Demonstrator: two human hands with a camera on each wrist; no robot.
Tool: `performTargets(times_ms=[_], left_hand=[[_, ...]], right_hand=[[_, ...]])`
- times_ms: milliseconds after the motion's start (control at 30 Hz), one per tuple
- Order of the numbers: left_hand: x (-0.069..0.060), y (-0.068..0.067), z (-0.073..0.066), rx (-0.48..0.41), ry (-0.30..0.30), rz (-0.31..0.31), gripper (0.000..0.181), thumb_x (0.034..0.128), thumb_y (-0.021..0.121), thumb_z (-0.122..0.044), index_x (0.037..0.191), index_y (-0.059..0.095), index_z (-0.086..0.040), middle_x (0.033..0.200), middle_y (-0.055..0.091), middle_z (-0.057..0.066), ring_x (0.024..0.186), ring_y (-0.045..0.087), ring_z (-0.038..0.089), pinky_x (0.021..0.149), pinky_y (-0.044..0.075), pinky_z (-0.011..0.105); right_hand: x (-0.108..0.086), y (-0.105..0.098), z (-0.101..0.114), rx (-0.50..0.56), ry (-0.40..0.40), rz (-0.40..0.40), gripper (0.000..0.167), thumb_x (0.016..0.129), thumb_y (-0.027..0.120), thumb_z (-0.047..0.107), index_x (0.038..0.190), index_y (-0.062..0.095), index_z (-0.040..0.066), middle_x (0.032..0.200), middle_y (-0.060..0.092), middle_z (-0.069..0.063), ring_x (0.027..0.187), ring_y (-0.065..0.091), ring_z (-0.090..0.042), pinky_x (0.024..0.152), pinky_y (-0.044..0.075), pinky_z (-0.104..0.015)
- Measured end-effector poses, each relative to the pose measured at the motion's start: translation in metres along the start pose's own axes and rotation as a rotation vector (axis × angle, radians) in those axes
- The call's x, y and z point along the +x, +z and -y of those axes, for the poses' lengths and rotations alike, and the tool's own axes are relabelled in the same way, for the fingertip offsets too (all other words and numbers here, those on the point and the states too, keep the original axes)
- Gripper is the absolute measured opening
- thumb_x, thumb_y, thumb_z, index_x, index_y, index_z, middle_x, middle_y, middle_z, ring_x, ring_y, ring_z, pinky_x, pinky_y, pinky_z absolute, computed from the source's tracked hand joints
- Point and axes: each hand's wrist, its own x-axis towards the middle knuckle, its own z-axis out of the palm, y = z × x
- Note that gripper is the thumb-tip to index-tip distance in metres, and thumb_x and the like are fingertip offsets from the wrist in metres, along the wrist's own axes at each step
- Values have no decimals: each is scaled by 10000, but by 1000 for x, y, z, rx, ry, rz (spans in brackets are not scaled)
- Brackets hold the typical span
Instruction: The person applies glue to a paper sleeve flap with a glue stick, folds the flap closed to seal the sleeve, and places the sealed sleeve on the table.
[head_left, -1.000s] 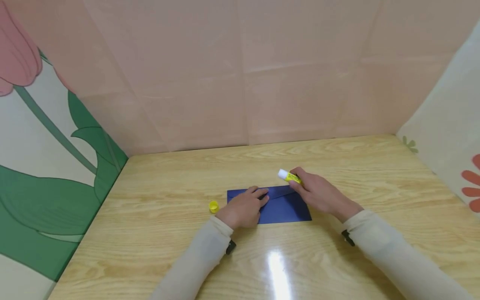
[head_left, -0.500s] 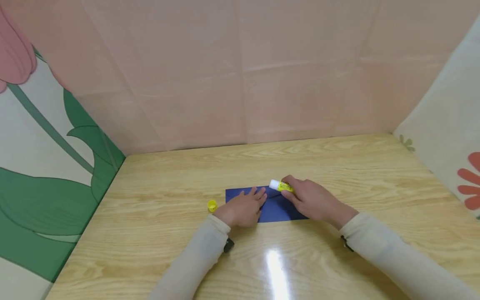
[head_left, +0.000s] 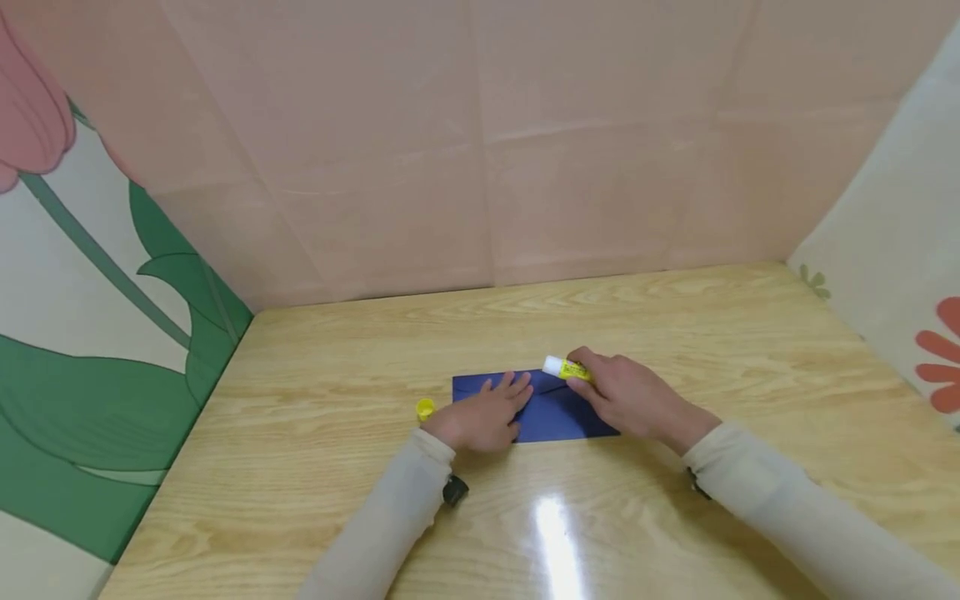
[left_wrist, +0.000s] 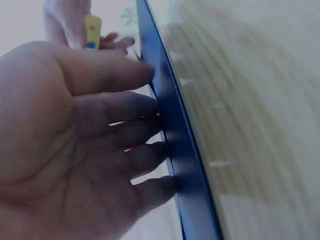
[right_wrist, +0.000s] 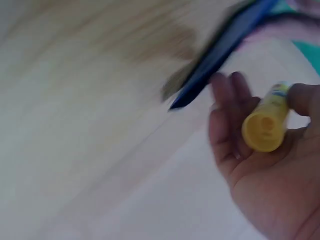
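Observation:
A dark blue envelope (head_left: 558, 417) lies flat on the table, its flap edge toward the far side. My left hand (head_left: 483, 417) rests on its left part with fingers spread; in the left wrist view the fingertips (left_wrist: 162, 187) touch the blue paper. My right hand (head_left: 633, 396) grips a yellow glue stick (head_left: 577, 371) with a white end pointing left, over the envelope's far edge. In the right wrist view, the glue stick's yellow base (right_wrist: 265, 132) faces the camera, between thumb and fingers. Whether the white end touches the paper cannot be told.
A yellow cap (head_left: 425, 409) sits on the wooden table (head_left: 337, 358) just left of the envelope, close to the left wrist. A pink backdrop (head_left: 375, 167) stands behind the table, with patterned panels at both sides.
My right hand has moved the glue stick left and nearer, down to the envelope's far edge, then slightly back right. The left hand's fingers have spread flatter on the envelope.

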Motion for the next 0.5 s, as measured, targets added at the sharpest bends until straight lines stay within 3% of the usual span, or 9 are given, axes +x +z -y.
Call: performTargets(times_ms=[167, 367, 500], left_hand=[[2, -2, 3, -39, -6, -51, 534, 1065, 391, -195, 1573, 258, -96, 1682, 118, -27, 1564, 59, 200, 1267, 144, 409], [6, 0, 4, -19, 15, -71, 523, 1066, 399, -194, 1557, 282, -59, 1684, 121, -7, 1565, 51, 216, 1262, 170, 393], [4, -2, 4, 3, 23, -69, 520, 1067, 401, -204, 1555, 288, -68, 1684, 117, -6, 1565, 39, 229, 1263, 169, 393]], right_hand=[[-3, 9, -3, -76, -48, -24, 306, 1022, 550, 302, 1247, 533, 94, 911, 682, 7, 790, 630, -139, 777, 539, -426], [-3, 9, -5, -54, -33, -94, 299, 1023, 550, 295, 1247, 529, 98, 895, 667, -4, 768, 607, -142, 720, 518, -389], [0, 6, -5, -33, -11, -77, 296, 1026, 543, 311, 1248, 530, 115, 814, 637, 25, 688, 558, -101, 657, 481, -325]])
